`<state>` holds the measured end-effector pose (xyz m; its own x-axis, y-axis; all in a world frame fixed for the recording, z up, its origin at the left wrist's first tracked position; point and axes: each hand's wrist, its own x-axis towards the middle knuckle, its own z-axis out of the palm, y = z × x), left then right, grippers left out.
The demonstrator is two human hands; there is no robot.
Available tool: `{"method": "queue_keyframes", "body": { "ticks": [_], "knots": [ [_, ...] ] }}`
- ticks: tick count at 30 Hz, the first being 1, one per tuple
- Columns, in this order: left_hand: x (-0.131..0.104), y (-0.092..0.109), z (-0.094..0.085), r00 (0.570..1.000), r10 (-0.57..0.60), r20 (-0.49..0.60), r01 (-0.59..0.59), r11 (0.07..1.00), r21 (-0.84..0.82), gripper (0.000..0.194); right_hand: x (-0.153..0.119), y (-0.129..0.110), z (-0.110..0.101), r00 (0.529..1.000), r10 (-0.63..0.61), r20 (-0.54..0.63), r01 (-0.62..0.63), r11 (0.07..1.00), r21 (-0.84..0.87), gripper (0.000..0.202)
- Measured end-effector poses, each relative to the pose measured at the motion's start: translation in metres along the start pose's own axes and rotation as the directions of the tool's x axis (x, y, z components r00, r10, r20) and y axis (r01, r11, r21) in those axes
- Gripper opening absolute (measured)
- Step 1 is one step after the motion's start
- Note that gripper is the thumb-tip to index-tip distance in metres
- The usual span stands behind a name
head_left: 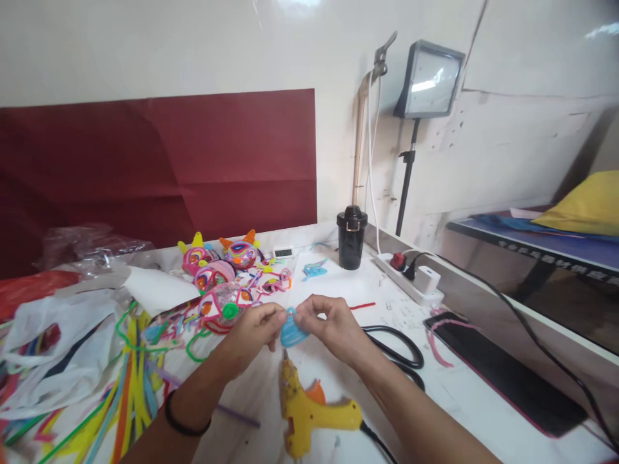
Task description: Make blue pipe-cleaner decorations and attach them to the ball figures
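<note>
Between the fingertips of both hands is a small light-blue piece shaped from pipe cleaner (293,334), held just above the tabletop. My left hand (252,334) pinches its left edge, and a dark band circles that wrist. On the other side, my right hand (333,323) grips it between thumb and forefinger. Right below the piece lies a yellow hot glue gun (316,415) with an orange trigger, its nozzle pointing up toward the blue piece. Whether the nozzle touches it I cannot tell. Another light-blue piece (315,269) rests farther back on the table.
Colourful decorated figures (225,306) stand behind my left hand. Loose pipe cleaners (128,393) and white plastic bags (62,348) crowd the left. A black cup (351,238), a power strip (411,280), a black cable (409,345) and a dark flat tablet-like slab (507,380) are at right.
</note>
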<state>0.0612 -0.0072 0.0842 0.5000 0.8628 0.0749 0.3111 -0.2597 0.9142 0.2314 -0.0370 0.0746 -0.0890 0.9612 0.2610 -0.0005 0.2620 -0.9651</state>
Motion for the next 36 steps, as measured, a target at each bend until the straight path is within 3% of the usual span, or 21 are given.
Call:
{"method": "queue_keyframes", "body": {
  "ticks": [5, 14, 25, 36],
  "knots": [
    [0.000, 0.002, 0.002, 0.995, -0.033, -0.091, 0.035, 0.999, 0.028, 0.027, 0.000, 0.002, 0.001, 1.000, -0.009, -0.018, 0.008, 1.000, -0.025, 0.019],
    [-0.001, 0.005, 0.007, 0.964, 0.120, -0.238, -0.065, 0.972, 0.227, 0.021, 0.001, 0.003, 0.003, 0.996, -0.040, -0.074, 0.034, 0.996, -0.080, 0.017],
    [-0.003, 0.003, 0.021, 0.893, 0.283, -0.349, -0.107, 0.888, 0.447, 0.020, 0.002, 0.010, 0.005, 0.994, -0.037, -0.103, 0.025, 0.993, -0.117, 0.015],
    [0.001, 0.000, 0.012, 0.960, 0.105, -0.259, -0.068, 0.987, 0.148, 0.029, 0.005, 0.011, 0.003, 0.998, -0.024, -0.065, 0.017, 0.995, -0.093, 0.016]
  ]
}}
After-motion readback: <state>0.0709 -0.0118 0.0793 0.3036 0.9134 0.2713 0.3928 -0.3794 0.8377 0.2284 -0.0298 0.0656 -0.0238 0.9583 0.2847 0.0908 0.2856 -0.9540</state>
